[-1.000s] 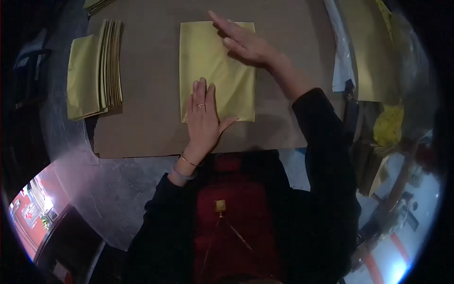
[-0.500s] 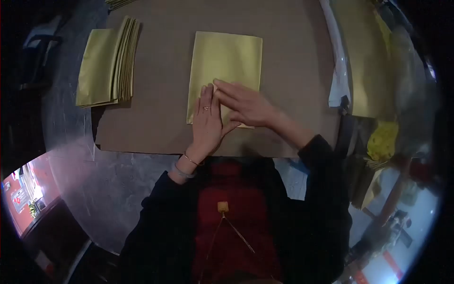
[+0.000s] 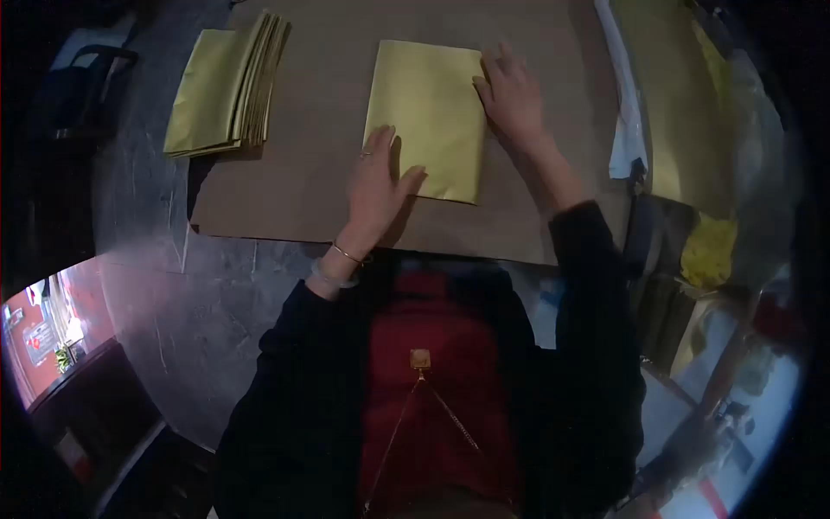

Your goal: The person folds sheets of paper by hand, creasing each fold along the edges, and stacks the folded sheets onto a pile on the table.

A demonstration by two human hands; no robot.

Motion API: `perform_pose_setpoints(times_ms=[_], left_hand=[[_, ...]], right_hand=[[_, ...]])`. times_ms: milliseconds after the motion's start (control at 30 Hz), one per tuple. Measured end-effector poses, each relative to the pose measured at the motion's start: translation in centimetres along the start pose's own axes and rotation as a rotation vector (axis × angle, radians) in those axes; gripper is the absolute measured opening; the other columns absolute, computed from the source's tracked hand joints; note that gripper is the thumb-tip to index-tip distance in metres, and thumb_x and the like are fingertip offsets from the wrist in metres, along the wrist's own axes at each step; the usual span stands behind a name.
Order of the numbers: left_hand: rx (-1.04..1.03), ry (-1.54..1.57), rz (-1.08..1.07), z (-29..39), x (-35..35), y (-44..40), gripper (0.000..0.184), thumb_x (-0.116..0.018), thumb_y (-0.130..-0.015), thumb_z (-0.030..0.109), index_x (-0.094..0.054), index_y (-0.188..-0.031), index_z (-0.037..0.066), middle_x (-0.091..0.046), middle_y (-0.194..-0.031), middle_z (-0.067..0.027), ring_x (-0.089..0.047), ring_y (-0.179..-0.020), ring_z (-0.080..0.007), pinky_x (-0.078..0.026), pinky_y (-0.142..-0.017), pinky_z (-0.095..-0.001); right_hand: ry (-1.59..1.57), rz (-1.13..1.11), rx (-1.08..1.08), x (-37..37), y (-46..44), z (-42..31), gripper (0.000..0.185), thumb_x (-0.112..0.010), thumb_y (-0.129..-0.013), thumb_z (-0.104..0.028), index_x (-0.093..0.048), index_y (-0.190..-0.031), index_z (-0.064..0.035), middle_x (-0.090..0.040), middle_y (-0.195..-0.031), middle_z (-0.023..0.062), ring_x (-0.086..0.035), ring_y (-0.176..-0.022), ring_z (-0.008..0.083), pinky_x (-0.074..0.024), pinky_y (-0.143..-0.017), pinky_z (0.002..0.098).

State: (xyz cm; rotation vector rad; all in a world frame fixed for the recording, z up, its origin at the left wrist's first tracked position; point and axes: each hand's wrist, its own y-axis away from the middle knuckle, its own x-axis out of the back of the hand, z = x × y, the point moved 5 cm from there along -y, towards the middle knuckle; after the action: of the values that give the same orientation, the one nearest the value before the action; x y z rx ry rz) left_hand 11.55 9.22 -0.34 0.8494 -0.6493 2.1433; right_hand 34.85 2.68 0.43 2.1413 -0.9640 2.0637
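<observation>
A flat yellow rectangular piece (image 3: 432,112), like folded paper or an envelope, lies slightly turned on the brown board (image 3: 320,104). My left hand (image 3: 377,180) rests at its lower left edge, fingers apart, thumb reaching over its lower part. At the upper right edge is my right hand (image 3: 512,93), its fingers spread and slightly blurred, the fingertips at the border of the piece. Neither hand is closed around anything. To the left stands a fanned stack of similar yellow pieces (image 3: 226,86).
Along the right side lie a white plastic strip (image 3: 624,130), a large yellow sheet (image 3: 679,112) and a crumpled yellow item (image 3: 709,251). A grey surface (image 3: 207,320) shows below the board. At the far left is a dark object (image 3: 95,82).
My right hand swept down to my left hand, then went to the upper right edge. My left hand shifted to the lower left edge. The view moved, and the yellow piece appears slightly rotated.
</observation>
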Motion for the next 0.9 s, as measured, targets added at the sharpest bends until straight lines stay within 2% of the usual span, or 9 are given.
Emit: perform_pose_setpoints(times_ms=[100, 167, 300, 500, 600, 700, 800, 867, 900], left_hand=[[0.227, -0.142, 0.102, -2.3, 3.9, -0.5, 0.063, -0.073, -0.075, 0.028, -0.046, -0.121, -0.005, -0.052, -0.117, -0.0244, -0.053, -0.105, -0.0394, -0.046, -0.086, -0.0435], [0.261, -0.248, 0.036, -3.2, 4.1, -0.5, 0.061, -0.076, -0.071, 0.03, -0.051, -0.115, -0.003, -0.055, -0.107, -0.0221, -0.056, -0.097, -0.0376, -0.047, -0.082, -0.0432], [0.436, -0.203, -0.108, -3.1, 3.9, -1.0, 0.058, -0.08, -0.065, 0.031, -0.053, -0.106, 0.0, -0.057, -0.104, -0.0193, -0.059, -0.096, -0.0359, -0.05, -0.078, -0.0431], [0.475, -0.219, -0.051, -3.6, 2.9, -0.2, 0.054, -0.079, -0.065, 0.037, -0.054, -0.1, 0.004, -0.061, -0.095, -0.0158, -0.06, -0.089, -0.036, -0.048, -0.072, -0.0457], [0.58, -0.153, -0.053, -2.5, 2.9, -0.1, 0.03, -0.063, -0.073, 0.017, -0.058, -0.1, 0.004, -0.061, -0.101, -0.014, -0.056, -0.101, -0.0311, -0.048, -0.079, -0.0437], [0.538, -0.149, -0.019, -2.8, 2.4, -0.3, 0.027, -0.056, -0.075, 0.01, -0.058, -0.1, 0.0, -0.059, -0.105, -0.0178, -0.054, -0.103, -0.0337, -0.046, -0.085, -0.0448], [0.458, -0.144, 0.015, -2.4, 2.7, -0.1, 0.025, -0.055, -0.074, 0.008, -0.059, -0.097, -0.002, -0.058, -0.104, -0.0204, -0.053, -0.103, -0.0352, -0.045, -0.085, -0.0453], [0.474, -0.141, -0.015, -2.9, 2.2, -0.5, 0.024, -0.055, -0.074, 0.009, -0.059, -0.094, -0.003, -0.058, -0.103, -0.0214, -0.054, -0.1, -0.0362, -0.046, -0.084, -0.0446], [0.396, -0.084, -0.06, -3.3, 1.7, -0.6, 0.024, -0.057, -0.074, 0.011, -0.058, -0.093, -0.004, -0.058, -0.101, -0.0215, -0.055, -0.097, -0.0371, -0.047, -0.083, -0.0442]], right_hand=[[-0.471, -0.141, -0.444, 3.6, 6.0, -1.7, 0.041, -0.057, -0.09, -0.024, -0.048, -0.124, -0.0024, -0.051, -0.115, 0.0208, -0.051, -0.11, 0.0332, -0.0438, -0.089, 0.0432], [-0.527, -0.343, -0.662, 5.4, 9.5, -3.6, 0.045, -0.06, -0.089, -0.028, -0.049, -0.121, 0.0011, -0.052, -0.113, 0.0188, -0.052, -0.108, 0.0316, -0.0449, -0.086, 0.041], [-0.353, -0.525, -0.663, 6.0, 12.1, -6.6, 0.05, -0.066, -0.085, -0.031, -0.05, -0.119, 0.0016, -0.053, -0.112, 0.0175, -0.053, -0.102, 0.0304, -0.0445, -0.085, 0.0396], [-0.325, -0.354, -0.42, 5.9, 12.6, -7.2, 0.05, -0.071, -0.08, -0.028, -0.051, -0.117, 0.0002, -0.053, -0.108, 0.0164, -0.053, -0.098, 0.0301, -0.0441, -0.084, 0.0395], [-0.367, -0.43, -0.487, 5.6, 12.8, -7.0, 0.046, -0.07, -0.082, -0.027, -0.053, -0.114, 0.0006, -0.055, -0.103, 0.0164, -0.054, -0.096, 0.0289, -0.0437, -0.084, 0.0375], [-0.484, -0.528, -0.651, 3.1, 13.4, -4.8, 0.041, -0.066, -0.085, -0.026, -0.054, -0.112, 0.0024, -0.057, -0.096, 0.0157, -0.056, -0.09, 0.0269, -0.0448, -0.082, 0.0366], [-0.699, -0.578, -0.726, 1.0, 13.9, -3.1, 0.04, -0.06, -0.09, -0.03, -0.051, -0.111, 0.0036, -0.059, -0.096, 0.014, -0.058, -0.084, 0.023, -0.0482, -0.073, 0.035], [-1.395, -0.368, -0.999, 3.7, 13.4, -6.8, 0.042, -0.057, -0.092, -0.031, -0.048, -0.114, 0.0041, -0.06, -0.101, 0.0146, -0.06, -0.082, 0.0239, -0.0497, -0.07, 0.034], [-1.502, -0.333, -0.986, 3.9, 13.2, -7.7, 0.04, -0.055, -0.094, -0.028, -0.046, -0.116, 0.0042, -0.059, -0.104, 0.0149, -0.063, -0.08, 0.0238, -0.0517, -0.068, 0.0333]])
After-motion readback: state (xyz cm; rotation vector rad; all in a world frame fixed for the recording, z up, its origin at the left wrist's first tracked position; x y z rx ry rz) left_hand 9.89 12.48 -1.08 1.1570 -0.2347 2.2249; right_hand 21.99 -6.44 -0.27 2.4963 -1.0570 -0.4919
